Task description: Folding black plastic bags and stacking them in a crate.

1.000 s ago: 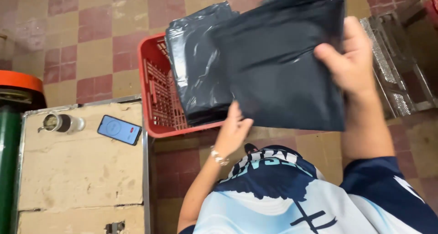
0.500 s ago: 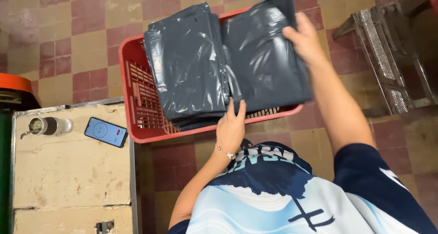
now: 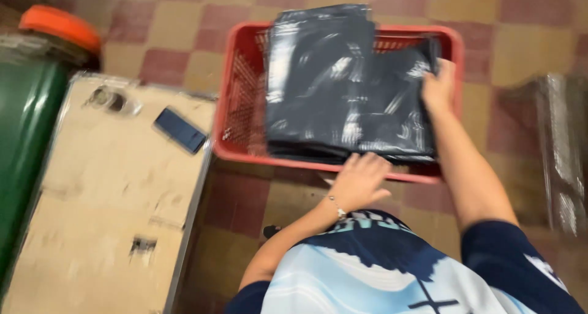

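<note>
In the red crate [image 3: 239, 105], your right hand [image 3: 438, 87] grips the dark bags [image 3: 343, 87], long axis pointing away; your left hand [image 3: 361, 180] rests open against their near edge.

A dark phone [image 3: 180, 130] lies on a worn beige tabletop [image 3: 110, 210], with a small blurred object [image 3: 109, 98] near its far edge. Left of it stands a green cylinder [image 3: 27, 136] with an orange cap [image 3: 60, 27]. The floor [image 3: 184, 20] is checkered tile.
</note>
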